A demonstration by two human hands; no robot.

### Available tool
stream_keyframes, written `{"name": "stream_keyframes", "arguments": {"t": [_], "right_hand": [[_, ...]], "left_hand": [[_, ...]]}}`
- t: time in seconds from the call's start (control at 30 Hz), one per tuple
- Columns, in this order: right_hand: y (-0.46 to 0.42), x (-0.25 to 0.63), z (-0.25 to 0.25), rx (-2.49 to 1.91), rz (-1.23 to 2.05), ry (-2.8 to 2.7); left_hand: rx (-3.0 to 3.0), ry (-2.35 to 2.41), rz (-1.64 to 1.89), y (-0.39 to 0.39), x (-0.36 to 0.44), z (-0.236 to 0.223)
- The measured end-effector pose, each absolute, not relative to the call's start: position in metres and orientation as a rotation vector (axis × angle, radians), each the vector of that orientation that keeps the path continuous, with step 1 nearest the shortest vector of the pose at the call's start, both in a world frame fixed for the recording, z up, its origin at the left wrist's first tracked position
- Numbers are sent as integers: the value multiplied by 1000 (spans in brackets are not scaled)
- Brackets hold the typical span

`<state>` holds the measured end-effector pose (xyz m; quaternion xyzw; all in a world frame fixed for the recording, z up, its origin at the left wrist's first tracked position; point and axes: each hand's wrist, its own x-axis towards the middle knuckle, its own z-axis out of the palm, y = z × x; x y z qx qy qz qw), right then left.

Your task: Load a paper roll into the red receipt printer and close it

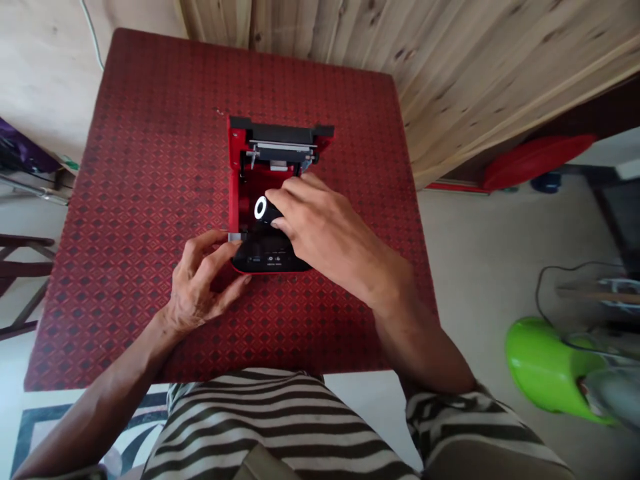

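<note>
A small red and black printer [271, 259], which looks like a receipt or label printer, sits on the table with its lid [281, 137] raised at the back. My right hand [320, 217] reaches over the open compartment, fingers closed round a small roll [261, 208]. The roll has a white ring-shaped end with a dark hole and a dark side; the rest is hidden by my fingers. My left hand [205, 277] grips the printer's front left corner. Its fingertips rest by a grey tab [235, 237] on the side, and the thumb lies near the front edge.
The table [150, 167] has a red patterned cover and stands by a wooden plank wall [320, 33]. A green plastic stool or tub [537, 363] is on the floor at right. Part of a dark wooden chair [25, 268] shows at left.
</note>
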<state>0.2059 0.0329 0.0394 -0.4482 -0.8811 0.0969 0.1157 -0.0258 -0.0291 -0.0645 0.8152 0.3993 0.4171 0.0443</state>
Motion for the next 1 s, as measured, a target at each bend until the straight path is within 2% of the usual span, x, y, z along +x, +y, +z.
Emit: {"name": "stream_keyframes", "arguments": {"t": [0.2, 0.43, 0.53, 0.63, 0.77, 1.0], "right_hand": [[51, 190, 21, -1395, 177, -2725], [73, 183, 16, -1538, 358, -2784], [65, 193, 27, -1457, 468, -2695], [47, 212, 41, -1198, 599, -2553], [25, 229, 44, -1007, 694, -2461], [8, 222, 21, -1082, 447, -2334]], "left_hand": [[2480, 1245, 1267, -31, -25, -65], [2460, 1229, 1249, -31, -25, -66], [2454, 1213, 1254, -31, -25, -65], [2441, 1190, 1252, -33, -29, -61], [2332, 1221, 1233, -27, -38, -36], [2488, 1254, 1127, 61, -28, 34]]}}
